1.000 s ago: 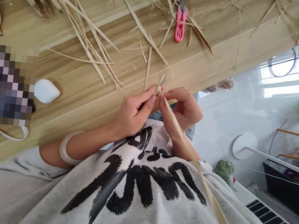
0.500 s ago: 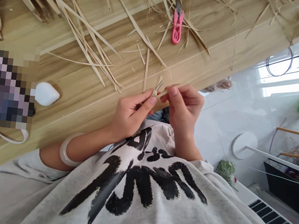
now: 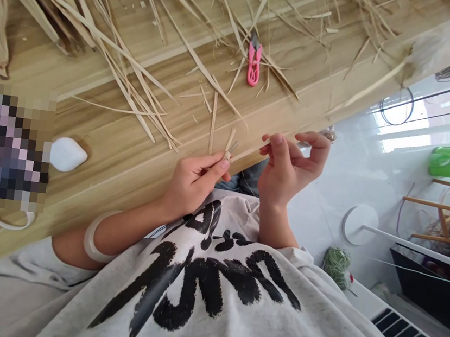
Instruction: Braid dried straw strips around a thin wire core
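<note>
My left hand (image 3: 190, 180) is closed, pinching a small pale wrapped piece (image 3: 227, 155) between thumb and forefinger. A short straw-coloured end and thin grey wire-like tips stick out of its top. From this piece a narrow dried plant strip (image 3: 245, 153) runs up and to the right, stretched nearly straight. My right hand (image 3: 293, 168) pinches the strip's far end between thumb and index finger, its other fingers loosely curled. Both hands are over the table's near edge, in front of my shirt. Beyond them lie pink thread snips (image 3: 253, 68), apart from either hand.
Loose dried strips (image 3: 137, 84) and broad dry leaves (image 3: 31, 8) lie across the wooden table (image 3: 99, 158). A white rounded case (image 3: 68, 155) sits at left by a blurred-out object. On the floor side are a green ball of fibre (image 3: 336, 265) and a white round-based stand (image 3: 360, 225).
My right hand has moved away to the right from my left, so a longer length of strip shows between them. The view has shifted slightly; my left hand keeps its hold.
</note>
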A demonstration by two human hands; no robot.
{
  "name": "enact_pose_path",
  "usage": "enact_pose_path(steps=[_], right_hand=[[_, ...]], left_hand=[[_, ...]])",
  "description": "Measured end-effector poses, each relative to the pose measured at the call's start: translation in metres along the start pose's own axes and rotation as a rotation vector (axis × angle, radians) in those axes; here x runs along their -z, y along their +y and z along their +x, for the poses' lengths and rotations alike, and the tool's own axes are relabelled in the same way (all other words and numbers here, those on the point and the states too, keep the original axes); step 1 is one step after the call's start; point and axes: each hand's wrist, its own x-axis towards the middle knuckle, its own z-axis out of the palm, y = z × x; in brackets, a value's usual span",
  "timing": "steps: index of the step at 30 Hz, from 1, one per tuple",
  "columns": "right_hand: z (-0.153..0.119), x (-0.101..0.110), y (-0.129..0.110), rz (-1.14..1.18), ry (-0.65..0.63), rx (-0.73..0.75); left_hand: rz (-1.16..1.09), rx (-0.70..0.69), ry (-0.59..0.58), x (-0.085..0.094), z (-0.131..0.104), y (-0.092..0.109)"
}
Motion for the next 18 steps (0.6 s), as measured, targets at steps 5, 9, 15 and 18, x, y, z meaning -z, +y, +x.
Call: enact_pose_path(steps=[5,9,15,18], right_hand=[[0.001,0.002,-0.002,-0.063,0.099,0.21],[0.005,0.01,0.009,-0.209,0.094,0.301],[0.017,0.033,0.016,-0.451,0.272,0.533],[0.022,0.043,0.008,-0.522,0.258,0.552]], left_hand=[[-0.044,0.017,-0.013,0.001,0.001,0.001],[-0.072,0.016,-0.007,0.001,0.002,0.0],[-0.099,0.003,-0.018,0.0,0.001,0.0],[-0.11,-0.005,-0.008,0.0,0.0,0.0]])
